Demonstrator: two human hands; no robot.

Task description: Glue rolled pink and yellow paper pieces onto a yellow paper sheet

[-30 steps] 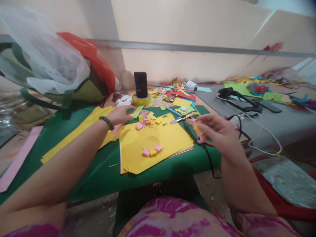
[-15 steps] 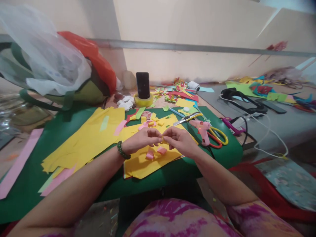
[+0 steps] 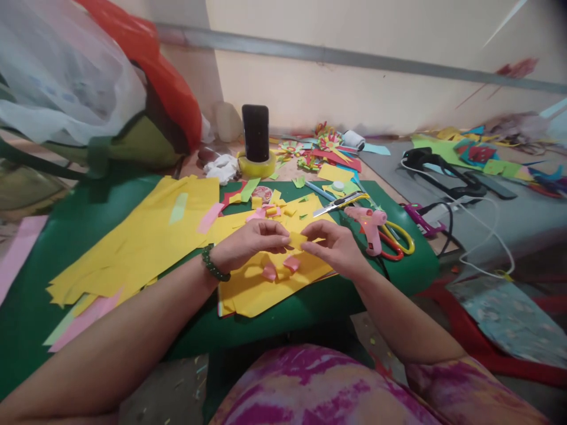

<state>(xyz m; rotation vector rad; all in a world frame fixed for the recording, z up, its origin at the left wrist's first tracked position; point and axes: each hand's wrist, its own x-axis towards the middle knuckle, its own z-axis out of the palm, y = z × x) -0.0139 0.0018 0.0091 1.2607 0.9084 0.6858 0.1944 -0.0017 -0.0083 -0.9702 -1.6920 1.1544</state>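
Note:
Between my two hands is a small yellow paper piece (image 3: 297,239). My left hand (image 3: 254,241) pinches its left end, and a green bead bracelet circles that wrist. The right end is between the thumb and fingers of my right hand (image 3: 333,245). Both hands hover over yellow paper sheets (image 3: 266,298). Two curled pink paper pieces (image 3: 291,263) lie on the sheets just below my fingers. Beyond my hands are several small folded yellow and pink scraps (image 3: 270,208). A box cutter (image 3: 339,203) with its blade out lies beyond my right hand.
A pink glue gun (image 3: 371,227) and scissors (image 3: 401,236) lie at the right of the green mat (image 3: 195,336). A phone (image 3: 256,133) stands in a yellow tape roll (image 3: 257,168). Large yellow sheets (image 3: 133,242) spread at left, near bags (image 3: 168,88).
My fingertips have drawn slightly apart, and the yellow paper piece now shows flat between them. The view has tilted down a little, shifting the surroundings upward.

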